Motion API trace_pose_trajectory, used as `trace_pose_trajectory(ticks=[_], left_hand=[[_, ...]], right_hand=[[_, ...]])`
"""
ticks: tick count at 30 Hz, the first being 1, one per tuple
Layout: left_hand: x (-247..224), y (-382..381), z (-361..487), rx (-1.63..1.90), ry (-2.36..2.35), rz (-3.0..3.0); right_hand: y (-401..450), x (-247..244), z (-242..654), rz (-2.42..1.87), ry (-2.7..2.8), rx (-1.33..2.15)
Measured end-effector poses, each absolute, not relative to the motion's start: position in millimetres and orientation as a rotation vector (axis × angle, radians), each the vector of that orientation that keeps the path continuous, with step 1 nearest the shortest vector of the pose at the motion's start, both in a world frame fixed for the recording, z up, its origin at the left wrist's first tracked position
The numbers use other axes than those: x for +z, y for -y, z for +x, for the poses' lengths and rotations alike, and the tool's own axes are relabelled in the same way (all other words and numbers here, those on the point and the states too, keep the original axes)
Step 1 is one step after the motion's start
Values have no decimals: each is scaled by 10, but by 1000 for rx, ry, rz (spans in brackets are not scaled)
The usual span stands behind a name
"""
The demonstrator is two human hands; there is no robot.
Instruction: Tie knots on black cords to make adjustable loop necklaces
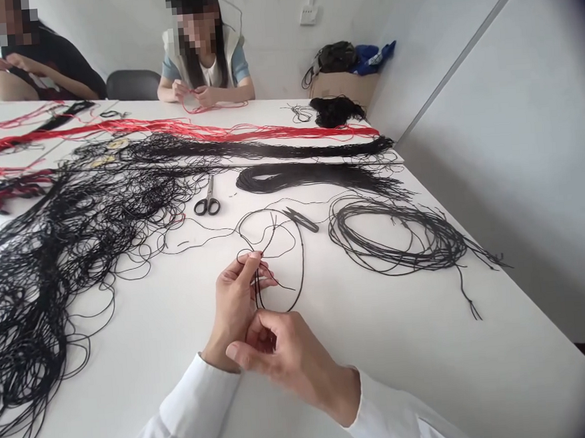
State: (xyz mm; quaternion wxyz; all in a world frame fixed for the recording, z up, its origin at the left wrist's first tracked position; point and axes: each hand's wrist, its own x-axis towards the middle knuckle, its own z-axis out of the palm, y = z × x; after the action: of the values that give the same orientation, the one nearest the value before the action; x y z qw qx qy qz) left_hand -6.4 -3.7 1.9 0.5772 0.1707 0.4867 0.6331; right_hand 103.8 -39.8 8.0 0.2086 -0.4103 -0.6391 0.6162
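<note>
My left hand (240, 293) is closed, pinching a thin black cord (302, 258) between thumb and fingers. The cord forms a large loop to the right of the hand, with thin loose ends above and below the pinch. Just below and overlapping the left wrist is my right hand (295, 359), its fingers curled and its thumb pointing left. Lengths of the cord run down into those curled fingers; the exact grip there is hidden. Black thread snips (301, 220) lie on the table just beyond the loop, and black-handled scissors (208, 203) rest farther back to the left.
Tangled black cords (51, 276) spread over the table's left side. A coiled black cord bundle (347, 242) lies right, a folded black bundle (289, 177) behind. Red cords (206, 128) stretch across the back. Two people sit opposite; one person's hands (196, 95) hold red cord.
</note>
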Motion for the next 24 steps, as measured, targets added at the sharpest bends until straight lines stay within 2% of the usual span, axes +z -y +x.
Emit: trace_pose_trajectory(ticks=[24], left_hand=[[-2, 73, -33, 1409, -1211, 607]], right_hand=[[346, 132, 1042, -1262, 1681, 1876]])
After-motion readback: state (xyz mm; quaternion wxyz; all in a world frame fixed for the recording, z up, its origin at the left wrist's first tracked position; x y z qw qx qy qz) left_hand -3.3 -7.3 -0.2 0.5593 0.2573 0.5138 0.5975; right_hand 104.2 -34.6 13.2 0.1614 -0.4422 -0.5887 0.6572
